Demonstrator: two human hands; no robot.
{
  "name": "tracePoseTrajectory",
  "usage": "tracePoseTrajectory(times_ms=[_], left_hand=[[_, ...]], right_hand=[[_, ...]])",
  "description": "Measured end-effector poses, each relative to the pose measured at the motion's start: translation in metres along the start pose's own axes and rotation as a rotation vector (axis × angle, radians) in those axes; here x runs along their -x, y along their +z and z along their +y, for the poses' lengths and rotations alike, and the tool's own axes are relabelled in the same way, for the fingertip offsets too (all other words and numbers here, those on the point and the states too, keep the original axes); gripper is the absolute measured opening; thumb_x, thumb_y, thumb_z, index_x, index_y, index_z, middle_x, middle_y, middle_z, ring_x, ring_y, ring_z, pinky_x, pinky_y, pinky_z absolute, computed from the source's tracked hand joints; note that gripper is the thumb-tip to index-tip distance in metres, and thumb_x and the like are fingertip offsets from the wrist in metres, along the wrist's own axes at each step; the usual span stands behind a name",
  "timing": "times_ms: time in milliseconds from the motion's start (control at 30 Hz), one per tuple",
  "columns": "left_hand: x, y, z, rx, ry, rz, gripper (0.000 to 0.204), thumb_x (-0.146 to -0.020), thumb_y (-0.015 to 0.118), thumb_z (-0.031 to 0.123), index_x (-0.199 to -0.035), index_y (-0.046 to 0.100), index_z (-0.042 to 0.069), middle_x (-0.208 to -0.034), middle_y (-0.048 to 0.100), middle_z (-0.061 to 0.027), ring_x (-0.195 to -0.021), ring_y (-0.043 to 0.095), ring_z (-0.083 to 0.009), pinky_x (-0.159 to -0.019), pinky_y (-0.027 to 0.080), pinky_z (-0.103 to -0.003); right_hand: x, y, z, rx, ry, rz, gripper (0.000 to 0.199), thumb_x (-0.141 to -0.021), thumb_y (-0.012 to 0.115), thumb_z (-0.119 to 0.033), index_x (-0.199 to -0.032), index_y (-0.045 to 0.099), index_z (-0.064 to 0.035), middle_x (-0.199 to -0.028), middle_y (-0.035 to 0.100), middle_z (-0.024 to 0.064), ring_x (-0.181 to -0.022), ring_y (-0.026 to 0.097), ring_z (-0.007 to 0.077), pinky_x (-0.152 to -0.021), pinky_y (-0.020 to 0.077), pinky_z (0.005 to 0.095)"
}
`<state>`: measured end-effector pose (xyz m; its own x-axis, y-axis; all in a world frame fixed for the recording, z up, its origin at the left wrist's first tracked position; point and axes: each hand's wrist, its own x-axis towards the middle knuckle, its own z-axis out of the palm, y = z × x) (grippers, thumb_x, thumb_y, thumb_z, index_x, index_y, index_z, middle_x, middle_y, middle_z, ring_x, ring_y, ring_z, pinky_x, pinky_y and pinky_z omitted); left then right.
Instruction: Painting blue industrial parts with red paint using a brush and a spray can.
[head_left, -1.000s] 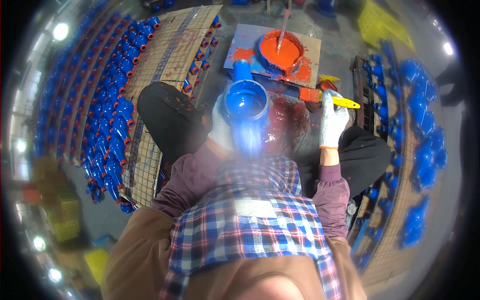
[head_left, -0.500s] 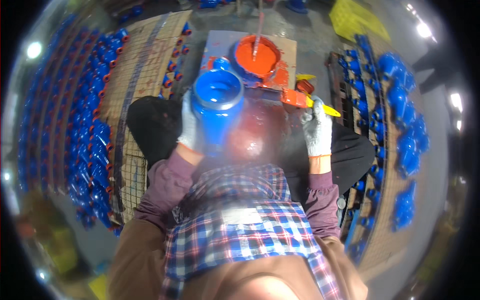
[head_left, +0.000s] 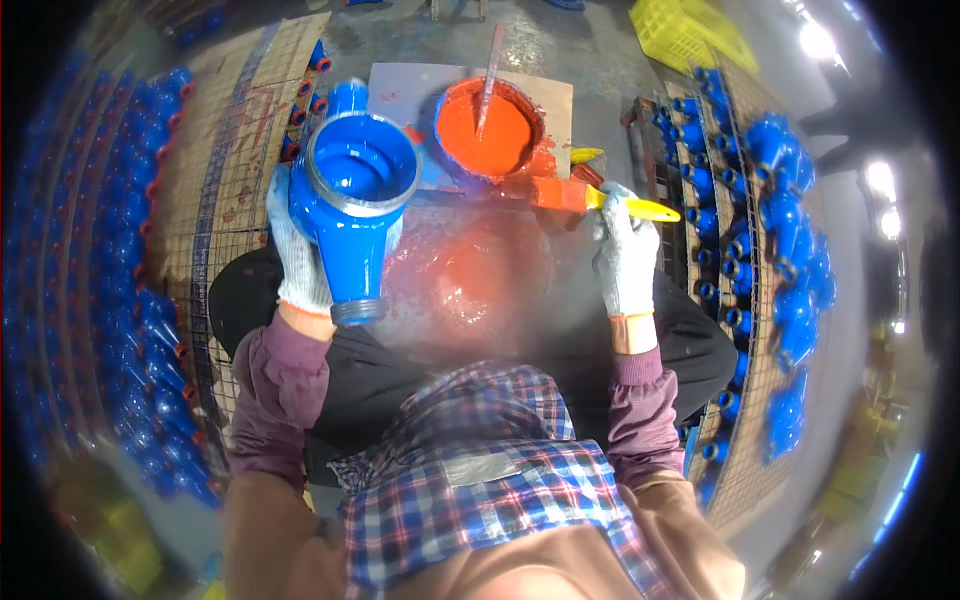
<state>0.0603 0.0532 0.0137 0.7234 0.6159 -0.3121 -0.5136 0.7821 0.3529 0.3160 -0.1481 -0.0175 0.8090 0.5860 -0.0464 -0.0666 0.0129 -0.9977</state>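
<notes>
My left hand (head_left: 297, 245), in a white knit glove, grips a glossy blue pipe fitting (head_left: 350, 235). Its wide round mouth with a bare metal rim faces up, and a threaded end points toward me. Glove fingers show at both sides of it; the palm is hidden. In my right hand (head_left: 628, 260), also gloved, is a paintbrush (head_left: 562, 195) with a yellow handle. Orange paint coats its head, which points left, apart from the fitting. Just beyond the brush stands a round paint bucket (head_left: 452, 166) holding orange paint (head_left: 505, 135) and a stick (head_left: 489, 78).
Under the bucket lies a paint-spotted board (head_left: 392, 92). Wire-mesh racks with many blue fittings (head_left: 160, 350) flank me at left, and more fittings (head_left: 785, 200) stand at right. A yellow crate (head_left: 690, 35) sits far right. Reddish smears mark a surface (head_left: 465, 270) before my lap.
My left hand has moved left with the blue fitting, whose threaded near end now shows clearly. The brush has shifted slightly left in view, still in my right hand.
</notes>
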Motion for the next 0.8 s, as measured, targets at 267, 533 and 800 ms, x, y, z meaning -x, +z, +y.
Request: tracePoseTrajectory(times_ms=[267,533,800], left_hand=[[-0.008,-0.054,0.000,-0.058,0.042,0.217,0.095,-0.080,0.040,0.083,-0.141,0.039,0.010,-0.125,0.056,-0.0245,-0.092,0.065,-0.0369,-0.068,0.059,-0.045],[0.008,-0.058,-0.009,-0.142,0.007,0.285,0.080,-0.089,0.037,0.073,-0.140,0.040,0.011,-0.128,0.056,-0.0172,-0.105,0.062,-0.0345,-0.081,0.057,-0.048],[0.011,-0.076,-0.016,-0.351,0.019,-0.085,0.067,-0.092,0.059,0.035,-0.147,0.033,0.008,-0.141,0.048,-0.0123,-0.126,0.051,-0.0284,-0.109,0.039,-0.045]], right_hand=[[-0.066,0.060,0.023,0.434,-0.305,-0.073,0.028,-0.090,0.069,-0.021,-0.105,0.066,0.0026,-0.087,0.070,0.0098,-0.077,0.064,0.0142,-0.072,0.0506,0.0284],[-0.080,0.075,0.056,0.792,-0.529,-0.078,0.029,-0.087,0.070,-0.031,-0.100,0.068,-0.0049,-0.082,0.067,0.0131,-0.073,0.066,0.0280,-0.069,0.0513,0.0358],[-0.064,0.046,0.037,0.518,-0.289,-0.069,0.027,-0.090,0.069,-0.024,-0.104,0.067,-0.0005,-0.087,0.070,0.0099,-0.075,0.066,0.0157,-0.071,0.0508,0.0287]])
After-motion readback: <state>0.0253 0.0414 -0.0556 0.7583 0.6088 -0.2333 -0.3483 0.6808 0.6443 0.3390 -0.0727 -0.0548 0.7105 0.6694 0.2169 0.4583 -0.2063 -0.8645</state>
